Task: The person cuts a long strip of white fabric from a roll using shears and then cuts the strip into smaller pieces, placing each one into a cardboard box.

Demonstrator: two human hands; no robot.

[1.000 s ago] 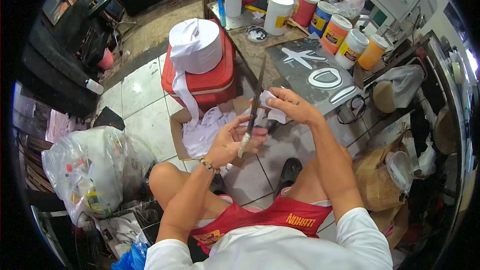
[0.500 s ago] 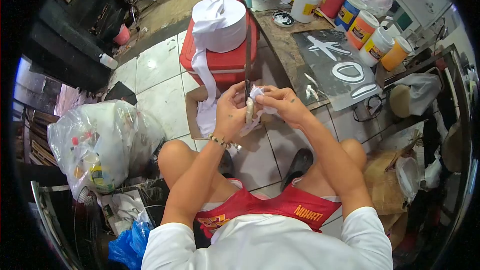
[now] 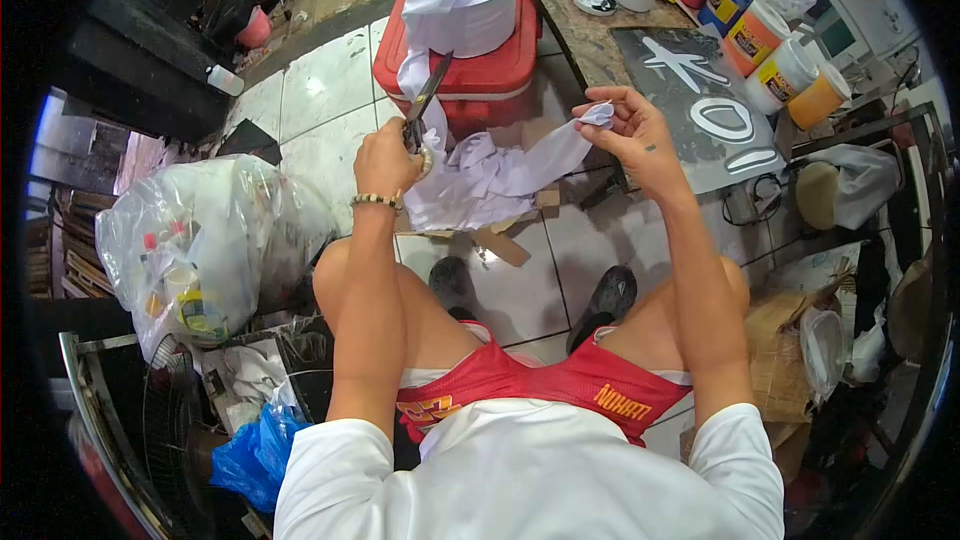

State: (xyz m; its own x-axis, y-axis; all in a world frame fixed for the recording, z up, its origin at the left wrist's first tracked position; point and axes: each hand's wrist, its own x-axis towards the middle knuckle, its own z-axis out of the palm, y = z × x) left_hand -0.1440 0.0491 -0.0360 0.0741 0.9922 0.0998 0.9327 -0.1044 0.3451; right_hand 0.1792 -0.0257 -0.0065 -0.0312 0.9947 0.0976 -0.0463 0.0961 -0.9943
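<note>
My left hand (image 3: 387,158) is closed around a pair of dark scissors (image 3: 431,92) with pale wrapping on a handle; the blades point up and away to the right. In a pinch of thumb and fingers, my right hand (image 3: 638,138) holds the end of a white cloth strip (image 3: 553,160). That strip hangs down to a heap of the same white cloth (image 3: 470,185) in a cardboard box (image 3: 502,246) between the hands. Beyond it, a large white cloth roll (image 3: 484,18) rests on a red cooler (image 3: 470,83), its loose tail hanging behind the scissors.
At right stands a worn table (image 3: 592,48) bearing paint tubs (image 3: 758,37) and a dark painted panel (image 3: 690,105). A clear bag of bottles (image 3: 215,240) sits at left, above a blue plastic bag (image 3: 255,455). Floor tiles (image 3: 500,290) show between my feet.
My hands have moved apart, the left with the scissors to the left, the right with the strip's end rightward and up. The scissors have tilted, and the strip is stretched out from the heap.
</note>
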